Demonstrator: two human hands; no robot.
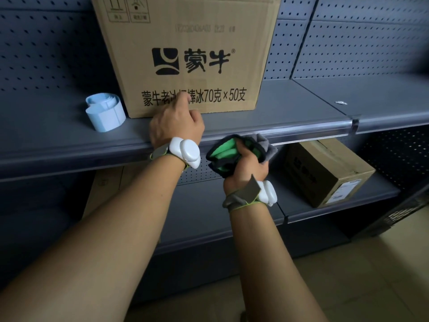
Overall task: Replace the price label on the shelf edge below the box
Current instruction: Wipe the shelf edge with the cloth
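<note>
Right hand (246,163) grips cloth (232,149) at shelf edge (301,133), box's (185,54) 5 o'clock; left hand (176,124) points at box, holds nothing. Wiping step likely; next, label from roll (104,112), box's 9 o'clock.

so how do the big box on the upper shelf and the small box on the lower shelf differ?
The big box looks larger and faces the camera square-on; the small box sits turned at an angle. The big box shows a bold black logo and text; the small box's print is dim in shadow, and it carries a white label on its end. The left hand is at the big box; nothing touches the small one. Both are brown cardboard.
</note>
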